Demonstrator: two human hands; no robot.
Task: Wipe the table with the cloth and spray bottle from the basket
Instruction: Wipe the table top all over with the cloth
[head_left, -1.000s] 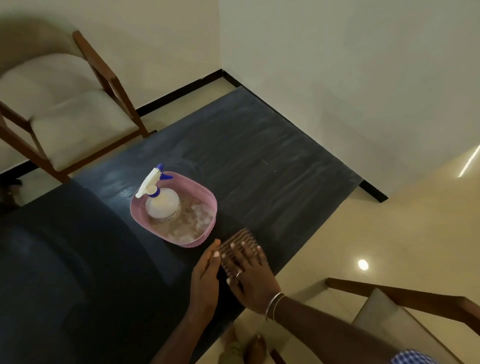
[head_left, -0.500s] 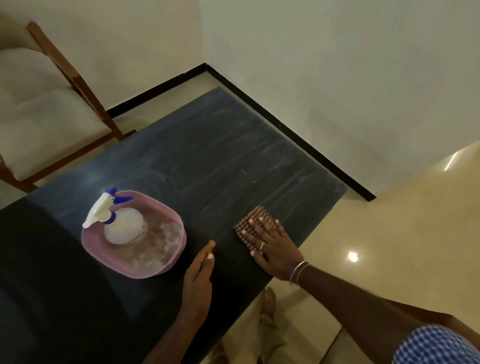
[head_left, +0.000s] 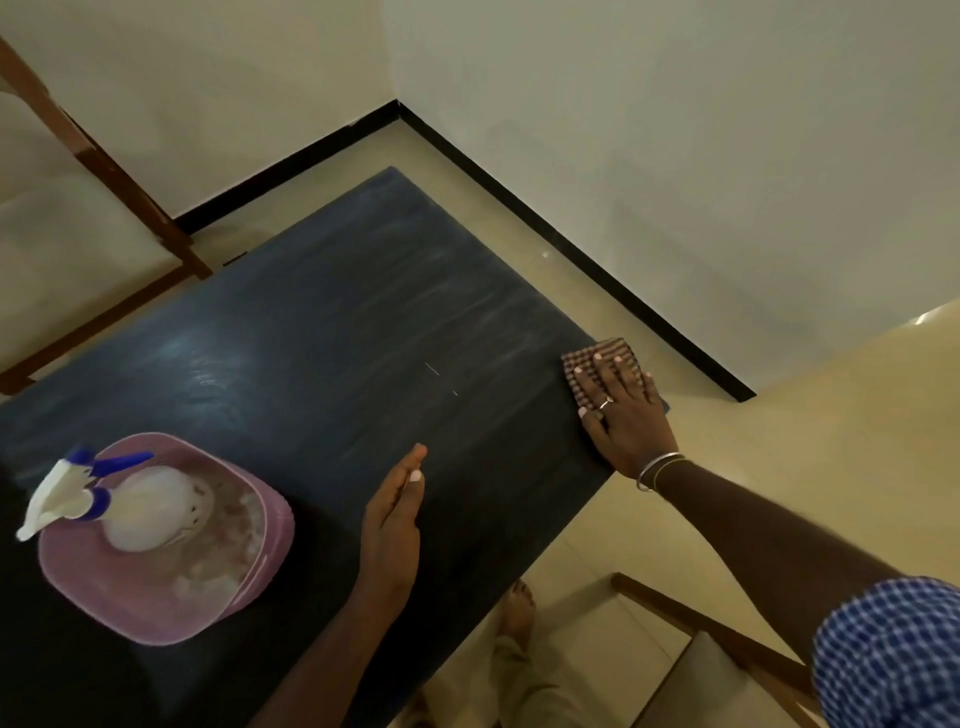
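- we logged a dark table (head_left: 337, 322) filling most of the view, its top marked with pale streaks.
- a wooden chair (head_left: 104, 171) with a light cushion stood off the table's far left side, by the wall.
- a pink basket (head_left: 156, 613) sat on the near left part of the table, well apart from both hands.
- the spray bottle (head_left: 150, 506) stood inside the basket, white body with a white and blue trigger head pointing out over the left rim.
- the right hand (head_left: 623, 415) lay palm down at the table's right corner, fingers straight and spread, pressing on the cloth without curling round it.
- the left hand (head_left: 392, 525) rested on its edge on the table between basket and cloth, fingers straight and together, holding nothing.
- the cloth (head_left: 613, 345), brown with a checked pattern, lay flat under the right hand's fingers, right at the table's corner; its far edge showed past the fingertips.
- thin bangles (head_left: 657, 470) circled the right wrist.
- a ring (head_left: 604, 402) sat on one finger of the right hand.
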